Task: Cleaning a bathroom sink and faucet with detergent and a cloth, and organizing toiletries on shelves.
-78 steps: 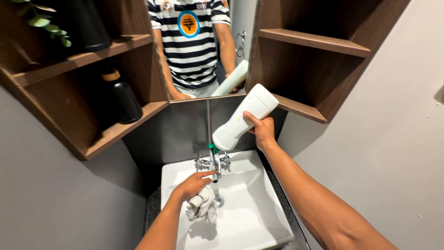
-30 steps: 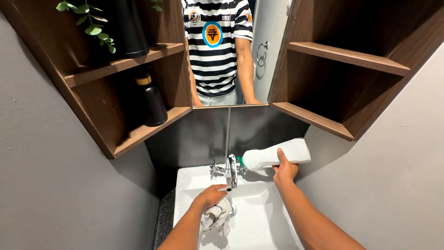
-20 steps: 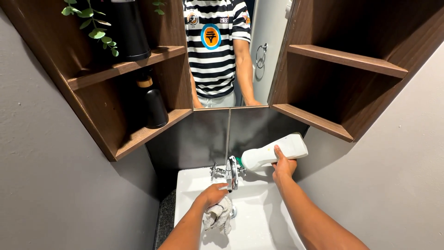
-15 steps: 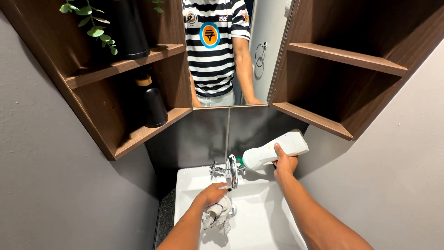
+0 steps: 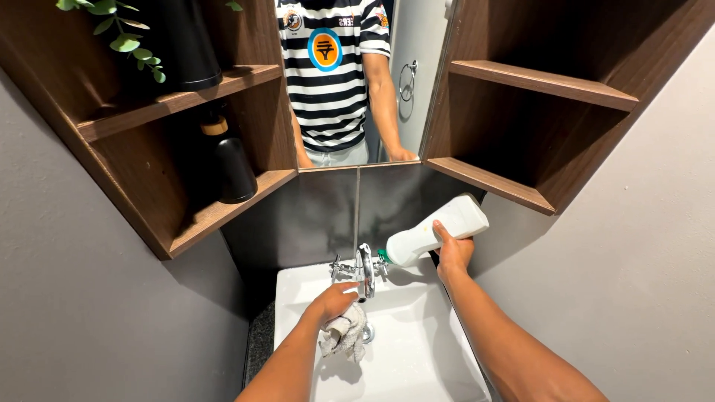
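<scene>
With the right hand [image 5: 453,253] gripping the tipped white bottle [image 5: 436,231] nozzle-first toward the chrome tap [image 5: 365,269], a hard squeeze could overshoot the grey cloth [image 5: 344,335] bunched in the left hand [image 5: 335,300] and splash the white basin [image 5: 417,357].

A white plastic bottle [image 5: 439,228] with a green cap [image 5: 383,257] is in the right hand [image 5: 453,253]. A pale grey-white cloth [image 5: 344,336] is in the left hand [image 5: 335,301]. The basin [image 5: 424,350] below is plain glossy white, and the tap [image 5: 364,271] is shiny silver chrome. The wall panel [image 5: 305,223] behind the tap is dark grey, and the side walls [image 5: 655,223] are matte mid-grey. The shelves [image 5: 223,212] are dark brown wood with visible grain. A black bottle [image 5: 232,167] with a tan wooden collar stands on one shelf. Green leaves [image 5: 123,41] hang beside a black pot [image 5: 186,45]. The mirror [image 5: 350,82] shows a shirt with black and white horizontal stripes and a round blue and orange badge.
</scene>
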